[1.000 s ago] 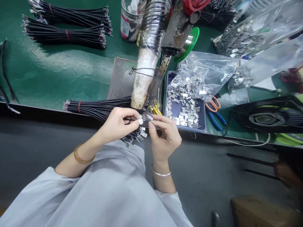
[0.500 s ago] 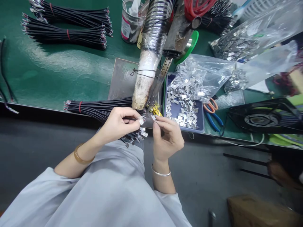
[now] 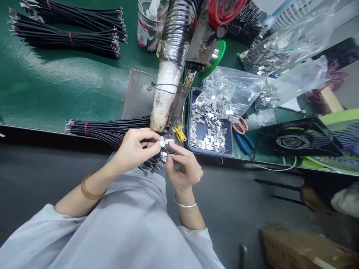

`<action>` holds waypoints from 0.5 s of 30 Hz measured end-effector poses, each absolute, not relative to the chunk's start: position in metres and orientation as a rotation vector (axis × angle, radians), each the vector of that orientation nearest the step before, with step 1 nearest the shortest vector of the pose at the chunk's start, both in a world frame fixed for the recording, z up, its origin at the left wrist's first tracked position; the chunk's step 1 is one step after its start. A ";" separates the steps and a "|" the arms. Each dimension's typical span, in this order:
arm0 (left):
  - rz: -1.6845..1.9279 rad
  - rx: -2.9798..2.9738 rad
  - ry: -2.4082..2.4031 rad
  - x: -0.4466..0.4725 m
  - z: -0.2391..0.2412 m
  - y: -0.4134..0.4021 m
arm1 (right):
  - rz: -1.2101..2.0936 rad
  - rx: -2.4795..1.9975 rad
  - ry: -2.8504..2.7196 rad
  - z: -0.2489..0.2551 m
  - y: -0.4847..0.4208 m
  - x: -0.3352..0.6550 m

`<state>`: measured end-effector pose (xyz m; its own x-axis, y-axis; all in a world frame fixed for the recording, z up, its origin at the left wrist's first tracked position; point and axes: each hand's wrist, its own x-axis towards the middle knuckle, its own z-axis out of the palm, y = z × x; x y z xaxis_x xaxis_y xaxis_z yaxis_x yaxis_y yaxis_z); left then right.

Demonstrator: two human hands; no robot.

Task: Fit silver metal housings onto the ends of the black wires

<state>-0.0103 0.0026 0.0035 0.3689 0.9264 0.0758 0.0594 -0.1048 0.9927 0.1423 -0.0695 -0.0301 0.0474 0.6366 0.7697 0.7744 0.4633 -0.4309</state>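
My left hand [image 3: 140, 147] is closed in a pinch, with a white cover on the thumb tip. It appears to grip the end of a black cable, mostly hidden by the fingers. Directly beyond that thumb sits a small silver USB connector [image 3: 169, 141]. My right hand [image 3: 185, 166] has its index fingertip against the connector, thumb bent below. A thin line, perhaps wire, runs between the two hands. Under my left hand lies a red-banded bundle of black cables [image 3: 112, 127]. Several cables with metal plugs [image 3: 161, 160] hang past the table edge below the hands.
Just beyond my hands, a soldering iron [image 3: 179, 102] and a wrapped duct [image 3: 165, 86] slant down. Loose connectors fill part of a blue tray [image 3: 231, 149] on the right, beside pliers [image 3: 243, 140] and a black fan [image 3: 300, 138]. Cable bundles [image 3: 67, 39] lie back left.
My right hand has moved left with the connector, bringing it up against my left thumb tip. My left hand keeps its pinch. The whole view has shifted slightly.
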 end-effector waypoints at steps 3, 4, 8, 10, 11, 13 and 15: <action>0.978 1.463 0.937 -0.008 0.003 0.001 | -0.181 -1.175 -1.670 -0.032 -0.069 0.144; 0.985 1.456 0.936 -0.007 0.002 0.000 | -0.169 -1.168 -1.661 -0.032 -0.068 0.144; 1.020 1.516 0.971 -0.004 0.000 -0.001 | -0.102 -1.246 -1.600 -0.028 -0.067 0.140; 1.052 1.568 1.001 -0.003 -0.002 -0.002 | -0.068 -1.282 -1.587 -0.024 -0.065 0.138; 1.064 1.585 1.014 -0.003 -0.002 -0.002 | -0.047 -1.289 -1.582 -0.022 -0.065 0.137; 1.071 1.595 1.033 -0.003 -0.003 -0.002 | -0.007 -1.294 -1.569 -0.019 -0.064 0.137; 1.074 1.585 1.035 -0.003 -0.002 -0.002 | 0.011 -1.300 -1.544 -0.018 -0.063 0.138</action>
<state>-0.0026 -0.0015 -0.0020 0.2632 0.9492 0.1728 0.1382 -0.2143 0.9669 0.1384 -0.0631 -0.0184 0.1616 0.7107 0.6847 0.7012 0.4055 -0.5864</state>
